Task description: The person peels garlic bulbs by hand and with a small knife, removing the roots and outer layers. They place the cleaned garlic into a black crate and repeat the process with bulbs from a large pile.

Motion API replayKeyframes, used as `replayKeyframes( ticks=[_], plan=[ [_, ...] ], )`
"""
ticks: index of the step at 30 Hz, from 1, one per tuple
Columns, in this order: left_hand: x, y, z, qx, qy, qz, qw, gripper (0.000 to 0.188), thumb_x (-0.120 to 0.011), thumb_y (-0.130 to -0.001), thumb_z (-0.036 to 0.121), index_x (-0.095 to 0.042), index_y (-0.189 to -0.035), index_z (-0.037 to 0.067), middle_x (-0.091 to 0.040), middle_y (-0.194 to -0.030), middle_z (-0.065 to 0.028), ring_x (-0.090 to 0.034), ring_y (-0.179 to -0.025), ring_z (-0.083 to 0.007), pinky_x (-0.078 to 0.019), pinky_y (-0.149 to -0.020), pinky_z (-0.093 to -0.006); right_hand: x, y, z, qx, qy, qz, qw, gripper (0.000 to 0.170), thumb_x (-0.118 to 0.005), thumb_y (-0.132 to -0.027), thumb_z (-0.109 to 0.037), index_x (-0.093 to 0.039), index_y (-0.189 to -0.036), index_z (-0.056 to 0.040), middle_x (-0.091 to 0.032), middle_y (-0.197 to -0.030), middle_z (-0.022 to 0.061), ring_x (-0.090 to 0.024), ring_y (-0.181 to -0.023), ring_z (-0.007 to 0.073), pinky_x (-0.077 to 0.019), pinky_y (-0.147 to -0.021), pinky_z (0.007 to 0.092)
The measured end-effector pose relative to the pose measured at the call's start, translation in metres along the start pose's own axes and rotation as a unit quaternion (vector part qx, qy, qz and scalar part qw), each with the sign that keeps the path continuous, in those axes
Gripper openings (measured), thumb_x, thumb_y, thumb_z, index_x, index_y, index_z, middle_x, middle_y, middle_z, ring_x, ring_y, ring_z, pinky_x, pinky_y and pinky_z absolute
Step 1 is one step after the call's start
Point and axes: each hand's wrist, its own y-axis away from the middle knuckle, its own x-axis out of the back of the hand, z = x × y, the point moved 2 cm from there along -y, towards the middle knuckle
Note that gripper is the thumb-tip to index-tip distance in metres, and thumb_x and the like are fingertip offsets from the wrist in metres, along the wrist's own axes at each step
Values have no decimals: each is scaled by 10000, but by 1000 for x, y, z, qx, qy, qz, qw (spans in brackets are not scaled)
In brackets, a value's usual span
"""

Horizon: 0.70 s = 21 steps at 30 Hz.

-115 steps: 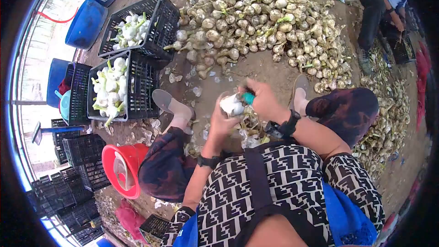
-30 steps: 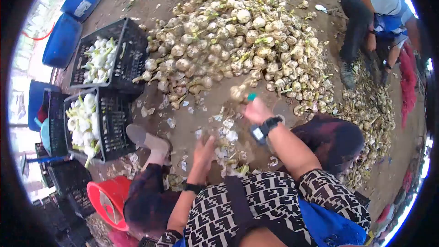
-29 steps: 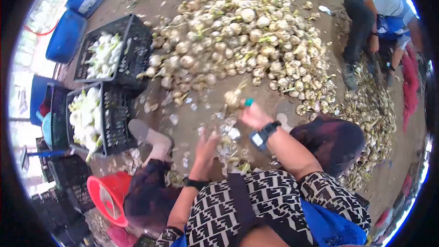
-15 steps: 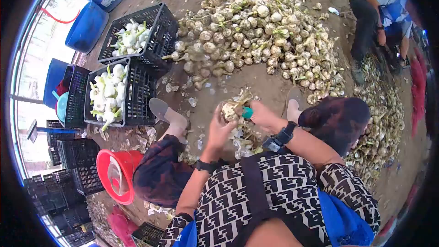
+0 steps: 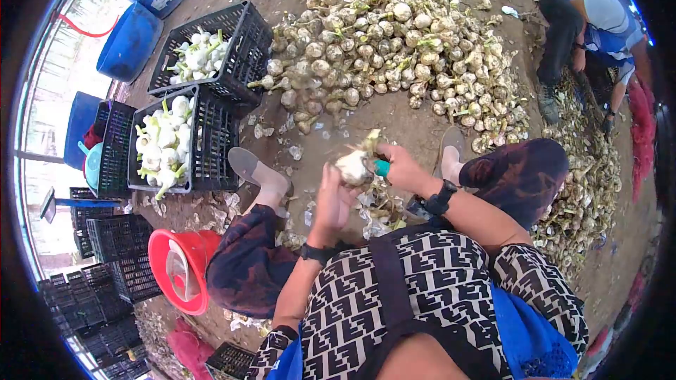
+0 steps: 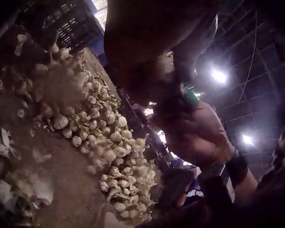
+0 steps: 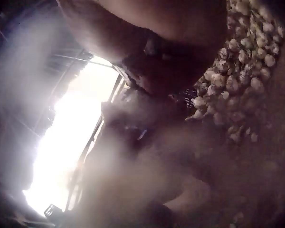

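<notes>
In the head view a garlic bulb (image 5: 354, 167), white with a pale stem end, lies in the left hand (image 5: 334, 200), whose fingers cup it from the left and below. The right hand (image 5: 407, 169) curls round a green-handled tool (image 5: 381, 167) beside the bulb's right side; the tool's working end cannot be made out. The left wrist view shows the right hand (image 6: 199, 133) with the green handle (image 6: 190, 96) at its fingers. The right wrist view is dark and hazy, and the bulb cannot be made out there.
A heap of unpeeled garlic (image 5: 422, 49) lies beyond the hands. Black crates (image 5: 232, 148) of white bulbs stand at the left, near a red bucket (image 5: 204, 253). Loose skins (image 5: 377, 222) litter the ground between the feet. Another person (image 5: 563, 35) bends at the upper right.
Earlier the right hand held a bulb away from the left hand; the two hands have since met around it. Since half a second ago, more white shows on the bulb and the left fingers look straighter.
</notes>
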Motion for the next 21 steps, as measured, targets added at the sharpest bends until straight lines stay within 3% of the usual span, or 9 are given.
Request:
replayKeyframes(
  ticks=[3, 7, 10, 13, 16, 18, 19, 20, 21],
  plan=[
    [3, -3, 1, 90, 81, -20, 992, 398, -359, -945, 322, -356, -1232, 46, -459, -1214, -111, -499, -1051, -237, -438, -872, -391, -3, 0, 10, -6, -37, 1, 999, 222, -535, -819, -90, -581, -1007, 17, -628, -898, 87, -542, -816, 105, -447, -726, 278],
    [-8, -4, -6, 85, 72, 9, 994, 371, -392, -937, 305, -371, -1216, 61, -468, -1195, -107, -503, -1029, -209, -441, -856, -393, 1, -1, 22, -42, -71, 29, 996, 258, -529, -798, -63, -571, -1039, 18, -630, -920, 94, -553, -822, 111, -450, -730, 278],
    [-6, -3, -10, 3, -43, -5, 999, 442, -312, -951, 328, -361, -1253, 9, -444, -1251, -108, -441, -1139, -237, -353, -974, -424, 2, 1, 15, -50, -20, 47, 997, 285, -533, -776, -45, -563, -1053, 19, -630, -936, 101, -557, -827, 109, -450, -733, 274],
    [-2, -2, -8, 4, -150, 80, 985, 404, -386, -919, 232, -371, -1248, -3, -453, -1247, -115, -459, -1123, -243, -345, -984, -410, -2, 3, 15, -49, 15, 64, 997, 306, -548, -755, -49, -562, -1052, 23, -631, -943, 116, -573, -817, 158, -448, -738, 285],
    [9, -4, -7, 20, -37, 45, 998, 341, -463, -860, 163, -427, -1179, 47, -515, -1133, -108, -530, -994, -216, -451, -836, -375, 0, -1, 33, 9, 69, 120, 990, 337, -550, -729, -37, -556, -1060, 24, -623, -974, 150, -586, -867, 237, -443, -762, 312],
    [12, 0, -8, 61, 34, -1, 998, 398, -473, -805, 119, -427, -1192, 37, -527, -1128, -117, -544, -980, -235, -458, -826, -385, 7, -2, 2, -9, 104, 46, 993, 374, -525, -703, -5, -546, -1075, 25, -598, -1008, 197, -567, -933, 318, -436, -788, 341],
    [11, 2, -8, 81, 37, -14, 996, 466, -474, -768, 105, -399, -1221, 22, -518, -1147, -130, -540, -1009, -265, -466, -826, -404, 5, -11, 24, 42, 73, 124, 989, 348, -515, -686, 4, -552, -1031, 32, -590, -979, 218, -562, -931, 341, -437, -774, 365],
    [7, 4, -6, 83, 36, -14, 996, 466, -474, -768, 105, -399, -1221, 22, -518, -1147, -130, -540, -1009, -265, -466, -826, -404, 15, -13, 45, 41, 72, 126, 989, 348, -515, -686, 4, -552, -1031, 32, -590, -979, 218, -562, -931, 341, -437, -774, 365],
    [3, 7, -5, 99, 26, -17, 995, 490, -471, -754, 96, -384, -1229, 16, -511, -1154, -134, -533, -1026, -274, -467, -830, -413, 27, -18, 41, 30, 140, 176, 974, 308, -524, -696, -13, -556, -999, 34, -593, -954, 217, -561, -903, 359, -441, -758, 372]
  ],
)
